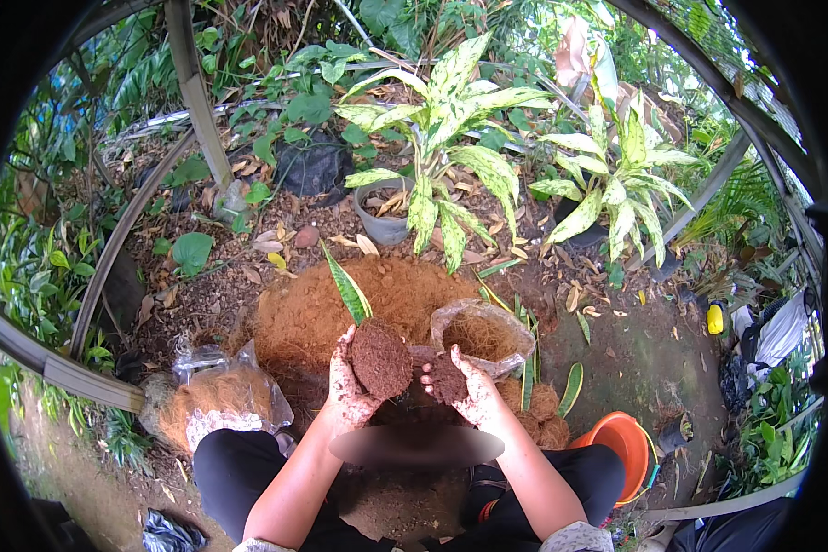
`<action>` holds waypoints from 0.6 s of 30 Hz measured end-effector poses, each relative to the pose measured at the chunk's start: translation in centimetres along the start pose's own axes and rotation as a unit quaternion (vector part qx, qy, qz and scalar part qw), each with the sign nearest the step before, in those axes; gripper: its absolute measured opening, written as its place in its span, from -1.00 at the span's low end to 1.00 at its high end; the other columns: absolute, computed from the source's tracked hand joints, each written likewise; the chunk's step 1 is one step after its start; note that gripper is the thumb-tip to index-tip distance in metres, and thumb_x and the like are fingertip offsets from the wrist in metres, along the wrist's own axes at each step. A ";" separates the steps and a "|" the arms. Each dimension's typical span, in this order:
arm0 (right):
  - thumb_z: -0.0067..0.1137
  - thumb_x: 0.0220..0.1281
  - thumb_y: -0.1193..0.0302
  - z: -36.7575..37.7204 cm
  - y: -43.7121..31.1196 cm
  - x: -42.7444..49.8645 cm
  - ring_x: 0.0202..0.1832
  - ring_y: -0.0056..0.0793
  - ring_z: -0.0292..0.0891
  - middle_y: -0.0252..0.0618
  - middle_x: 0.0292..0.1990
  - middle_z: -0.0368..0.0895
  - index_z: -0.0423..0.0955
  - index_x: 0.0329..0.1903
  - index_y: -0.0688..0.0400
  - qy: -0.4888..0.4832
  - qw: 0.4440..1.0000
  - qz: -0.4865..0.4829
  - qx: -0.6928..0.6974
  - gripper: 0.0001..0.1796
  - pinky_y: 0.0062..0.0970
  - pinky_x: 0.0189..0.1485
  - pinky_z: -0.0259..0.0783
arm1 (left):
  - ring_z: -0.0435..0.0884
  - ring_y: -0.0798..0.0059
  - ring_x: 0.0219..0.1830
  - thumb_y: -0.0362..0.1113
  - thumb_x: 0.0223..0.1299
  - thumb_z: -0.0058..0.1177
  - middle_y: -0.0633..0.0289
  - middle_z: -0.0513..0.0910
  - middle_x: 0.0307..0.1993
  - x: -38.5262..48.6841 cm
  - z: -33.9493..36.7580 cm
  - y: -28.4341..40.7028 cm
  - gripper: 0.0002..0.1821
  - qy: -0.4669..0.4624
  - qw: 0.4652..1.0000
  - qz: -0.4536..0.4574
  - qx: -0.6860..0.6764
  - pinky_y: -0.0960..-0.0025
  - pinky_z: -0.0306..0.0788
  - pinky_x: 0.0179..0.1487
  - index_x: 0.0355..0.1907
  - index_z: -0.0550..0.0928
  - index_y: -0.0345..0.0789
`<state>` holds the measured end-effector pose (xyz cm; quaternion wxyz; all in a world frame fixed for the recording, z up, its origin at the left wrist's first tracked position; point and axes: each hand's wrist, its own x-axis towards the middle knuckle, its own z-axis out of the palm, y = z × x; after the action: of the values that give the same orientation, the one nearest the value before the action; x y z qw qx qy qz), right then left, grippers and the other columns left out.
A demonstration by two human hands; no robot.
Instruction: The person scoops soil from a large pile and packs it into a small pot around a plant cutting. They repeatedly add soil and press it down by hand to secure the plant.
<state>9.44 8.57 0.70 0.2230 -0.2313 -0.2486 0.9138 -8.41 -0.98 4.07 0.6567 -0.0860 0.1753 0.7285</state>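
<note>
My left hand (348, 393) cups a round ball of dark brown potting soil (381, 359). A snake plant leaf (348, 286) with yellow margins rises from behind the top of that ball. In my right hand (479, 390) lies a loose clump of soil (447, 379), a little apart from the ball. Soil sticks to both hands. A reddish-brown mound of coir-like material (317, 303) spreads beyond them. Past my right hand stands an open clear plastic bag (524, 341) holding brown coconut fibre (479, 336).
At left sits a plastic bag of fibre (231, 397). Several fibre-covered balls (544, 400) and snake plant leaves (571, 388) lie at right, near an orange bucket (614, 448). Variegated plants (448, 110) grow behind, one in a grey pot (384, 224). Another person's dark-clothed leg (731, 528) shows lower right.
</note>
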 end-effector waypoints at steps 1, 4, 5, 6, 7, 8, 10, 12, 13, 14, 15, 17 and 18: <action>-0.12 0.33 0.13 0.0 -0.1 0.0 -0.20 -0.26 0.56 -0.13 -0.19 0.57 0.40 -0.04 0.27 0.040 0.999 0.002 -0.025 -0.56 -0.33 -0.17 0.53 | 0.51 0.12 -0.07 0.11 0.15 -0.08 0.05 0.53 -0.11 -0.1 0.0 0.0 -0.51 -0.006 1.000 0.000 0.003 -0.01 0.41 0.04 -0.05 0.47 -0.23; -0.12 0.35 0.22 0.0 -0.2 0.1 -0.11 -0.25 0.54 -0.11 -0.13 0.55 0.38 -0.02 0.28 0.003 0.999 -0.020 0.038 -0.62 -0.31 -0.10 0.51 | 0.52 0.12 -0.08 0.10 0.14 -0.08 0.05 0.54 -0.12 -0.3 0.4 0.1 -0.52 -0.010 1.000 -0.010 -0.003 -0.02 0.41 0.04 -0.05 0.47 -0.23; -0.09 0.33 0.28 0.0 -0.3 0.0 -0.08 -0.22 0.52 -0.08 -0.10 0.54 0.37 0.00 0.27 -0.018 0.998 -0.018 0.062 -0.66 -0.29 -0.05 0.49 | 0.52 0.12 -0.08 0.10 0.14 -0.08 0.05 0.54 -0.12 -0.4 0.5 0.1 -0.52 -0.026 1.000 -0.018 -0.004 -0.02 0.41 0.04 -0.05 0.47 -0.22; -0.06 0.31 0.35 0.1 -0.5 0.0 -0.05 -0.18 0.50 -0.05 -0.08 0.52 0.36 0.01 0.27 -0.020 0.997 0.000 0.077 -0.69 -0.27 0.00 0.47 | 0.52 0.12 -0.09 0.10 0.14 -0.07 0.05 0.54 -0.12 -0.5 0.7 0.1 -0.52 -0.046 0.998 -0.030 -0.006 -0.02 0.41 0.04 -0.06 0.48 -0.22; -0.03 0.28 0.42 0.1 -0.6 -0.1 -0.02 -0.15 0.49 -0.03 -0.05 0.51 0.35 0.02 0.27 -0.034 0.995 0.000 0.092 -0.70 -0.25 0.04 0.45 | 0.52 0.12 -0.09 0.10 0.14 -0.07 0.05 0.54 -0.12 -0.5 0.8 0.1 -0.53 -0.039 0.999 -0.027 -0.009 -0.02 0.41 0.03 -0.06 0.48 -0.22; -0.04 0.26 0.48 0.1 -0.6 -0.2 -0.02 -0.16 0.48 -0.02 -0.05 0.51 0.35 0.02 0.28 -0.011 0.998 0.007 0.069 -0.71 -0.25 0.05 0.46 | 0.52 0.12 -0.09 0.10 0.14 -0.07 0.06 0.54 -0.13 -0.5 0.9 0.1 -0.53 -0.037 0.999 -0.028 -0.013 -0.02 0.42 0.03 -0.07 0.48 -0.22; -0.05 0.21 0.60 0.2 -0.7 -0.3 0.00 -0.17 0.48 0.00 -0.06 0.50 0.35 0.01 0.32 0.007 1.000 -0.012 0.014 -0.71 -0.26 0.06 0.46 | 0.52 0.13 -0.09 0.10 0.13 -0.07 0.06 0.55 -0.14 -0.5 0.9 0.1 -0.54 -0.027 0.999 -0.023 -0.015 -0.02 0.42 0.02 -0.08 0.49 -0.22; -0.04 0.15 0.67 0.3 -0.6 -0.3 -0.01 -0.16 0.48 0.03 -0.05 0.49 0.33 0.01 0.33 -0.009 0.999 -0.027 0.016 -0.68 -0.26 0.07 0.46 | 0.53 0.14 -0.09 0.09 0.13 -0.07 0.07 0.55 -0.14 -0.3 0.8 0.2 -0.54 -0.013 1.000 -0.011 -0.007 -0.02 0.42 0.01 -0.09 0.50 -0.22; -0.03 0.13 0.70 0.4 -0.5 -0.3 -0.01 -0.15 0.48 0.05 -0.05 0.48 0.33 0.01 0.34 -0.015 0.999 -0.037 0.002 -0.66 -0.26 0.08 0.46 | 0.53 0.14 -0.09 0.09 0.13 -0.07 0.07 0.55 -0.15 -0.2 0.7 0.2 -0.54 -0.003 1.000 -0.008 -0.012 -0.02 0.42 0.01 -0.09 0.50 -0.22; -0.03 0.12 0.71 0.4 -0.5 -0.3 0.00 -0.12 0.48 0.05 -0.03 0.47 0.29 0.06 0.31 -0.008 0.999 -0.033 -0.003 -0.61 -0.24 0.08 0.46 | 0.53 0.14 -0.09 0.09 0.13 -0.07 0.07 0.55 -0.15 -0.1 0.5 0.2 -0.54 0.004 1.000 -0.005 -0.014 -0.01 0.42 0.01 -0.09 0.50 -0.22; -0.03 0.12 0.71 0.5 -0.4 -0.2 0.00 -0.10 0.48 0.06 -0.02 0.47 0.25 0.10 0.28 0.003 0.999 -0.034 -0.018 -0.55 -0.22 0.08 0.45 | 0.53 0.14 -0.09 0.09 0.13 -0.07 0.07 0.55 -0.15 0.0 0.4 0.3 -0.54 0.022 1.000 -0.003 -0.020 -0.01 0.42 0.01 -0.09 0.50 -0.22; -0.03 0.10 0.73 0.4 -0.2 -0.2 0.00 -0.06 0.48 0.07 0.00 0.46 0.22 0.14 0.26 0.049 0.997 -0.044 -0.050 -0.50 -0.20 0.08 0.45 | 0.53 0.14 -0.09 0.09 0.12 -0.06 0.07 0.55 -0.15 0.1 0.2 0.3 -0.54 0.019 1.000 0.002 -0.011 -0.01 0.42 0.01 -0.09 0.49 -0.22; -0.03 0.09 0.74 0.3 -0.2 -0.1 -0.01 -0.06 0.49 0.07 0.00 0.46 0.23 0.14 0.26 0.084 0.993 -0.055 -0.067 -0.50 -0.19 0.07 0.46 | 0.52 0.14 -0.09 0.09 0.12 -0.06 0.08 0.55 -0.15 0.1 0.2 0.3 -0.54 0.031 0.999 0.000 -0.014 -0.01 0.43 0.01 -0.09 0.49 -0.22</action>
<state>9.44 8.52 1.05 0.2768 -0.3077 -0.3018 0.8589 -8.72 -0.85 4.23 0.6497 -0.1176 0.1850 0.7279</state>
